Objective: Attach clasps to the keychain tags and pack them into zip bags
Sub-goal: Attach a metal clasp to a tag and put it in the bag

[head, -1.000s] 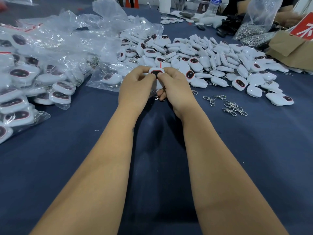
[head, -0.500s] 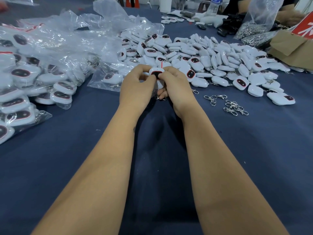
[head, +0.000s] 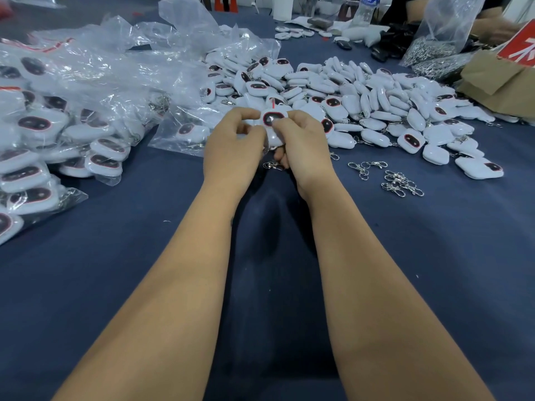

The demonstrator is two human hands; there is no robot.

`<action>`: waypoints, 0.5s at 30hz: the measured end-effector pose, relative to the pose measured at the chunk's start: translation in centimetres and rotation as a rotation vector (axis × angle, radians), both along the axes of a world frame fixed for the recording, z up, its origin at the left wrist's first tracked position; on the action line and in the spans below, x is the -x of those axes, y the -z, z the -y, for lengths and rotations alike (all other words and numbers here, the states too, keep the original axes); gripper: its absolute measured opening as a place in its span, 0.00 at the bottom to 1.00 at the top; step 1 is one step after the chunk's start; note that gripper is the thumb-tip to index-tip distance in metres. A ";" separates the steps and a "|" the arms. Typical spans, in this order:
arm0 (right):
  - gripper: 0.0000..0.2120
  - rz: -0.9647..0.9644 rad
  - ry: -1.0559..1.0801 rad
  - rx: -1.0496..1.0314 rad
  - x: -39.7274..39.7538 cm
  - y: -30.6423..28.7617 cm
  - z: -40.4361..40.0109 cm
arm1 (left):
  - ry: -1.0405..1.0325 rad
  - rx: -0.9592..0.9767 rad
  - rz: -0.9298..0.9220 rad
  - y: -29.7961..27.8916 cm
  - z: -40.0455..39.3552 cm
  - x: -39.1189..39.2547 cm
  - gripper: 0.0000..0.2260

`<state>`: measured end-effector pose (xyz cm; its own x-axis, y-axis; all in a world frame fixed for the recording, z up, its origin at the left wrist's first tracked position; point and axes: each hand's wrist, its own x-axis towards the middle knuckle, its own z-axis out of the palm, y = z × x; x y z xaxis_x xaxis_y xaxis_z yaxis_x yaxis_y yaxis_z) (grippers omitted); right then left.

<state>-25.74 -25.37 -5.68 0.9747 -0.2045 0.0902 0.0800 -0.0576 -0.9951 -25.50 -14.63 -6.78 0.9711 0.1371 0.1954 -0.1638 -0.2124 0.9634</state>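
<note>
Both hands meet over the blue cloth at mid table. My left hand (head: 231, 149) and my right hand (head: 304, 149) pinch one white keychain tag (head: 272, 118) with a dark oval face ringed in red. A metal clasp (head: 273, 165) hangs below the tag, under my right hand's fingers. Whether a zip bag is around the tag I cannot tell. Behind the hands lies a big heap of loose white tags (head: 362, 99). Several loose clasps (head: 396, 180) lie to the right of my right wrist.
Bagged tags in clear zip bags (head: 58, 125) pile up along the left. A brown cardboard box (head: 498, 79) and bags of metal clasps (head: 428, 53) stand at the back right, where another person's arm shows. A water bottle (head: 366, 7) stands at the far edge.
My left hand's fingers have spread a little at the tag's top edge. The tag has tilted slightly between both hands. The arms have stayed in place.
</note>
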 end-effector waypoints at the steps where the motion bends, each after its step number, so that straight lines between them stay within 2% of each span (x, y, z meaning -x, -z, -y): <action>1: 0.08 0.004 0.050 -0.023 -0.1 0.0 0.1 | -0.014 0.004 0.011 0.0 0.0 0.0 0.11; 5: 0.11 0.011 0.192 -0.226 -0.2 -0.5 0.9 | -0.112 -0.113 0.071 0.1 -0.2 0.0 0.18; 9: 0.09 0.058 0.136 -0.480 -0.1 -1.0 1.2 | -0.162 -0.243 0.057 0.3 -0.3 -0.2 0.25; 13: 0.03 0.103 0.014 -0.606 0.2 -1.2 0.6 | -0.116 -0.403 -0.009 0.3 -0.1 -0.2 0.19; 15: 0.06 0.100 -0.023 -0.622 0.2 -1.2 0.4 | -0.123 -0.433 0.003 0.2 -0.1 -0.1 0.14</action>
<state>-25.99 -25.76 -4.49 0.9725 -0.2268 0.0519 0.1684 0.5321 -0.8298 -25.37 -14.57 -7.00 0.9520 0.1565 0.2631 -0.1150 -0.6136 0.7812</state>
